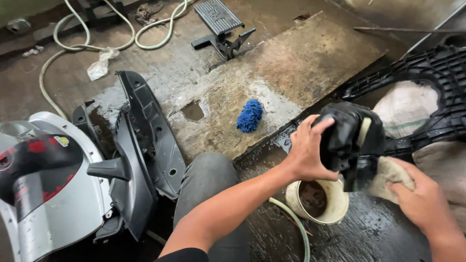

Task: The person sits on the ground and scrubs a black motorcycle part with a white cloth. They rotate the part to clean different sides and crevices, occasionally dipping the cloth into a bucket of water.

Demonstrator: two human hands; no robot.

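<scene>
Two bare hands were busy over a wet, dark floor. The left hand was wrapped around a black plastic part, with its fingers curled over the top and side, holding it up in the air. The right hand was closed on a dirty tan rag and pressed the rag against the lower side of the black part. Right under the part stood a small cream bucket with muddy stuff inside. A thin pale hose ran by the bucket. A fuzzy blue wash mitt lay alone on a big wet board, well apart from the hands. The person's knee in grey trousers was between the hands and a pile of scooter panels, black and silver, on the left. A big black plastic frame lay on a sack behind the part
</scene>
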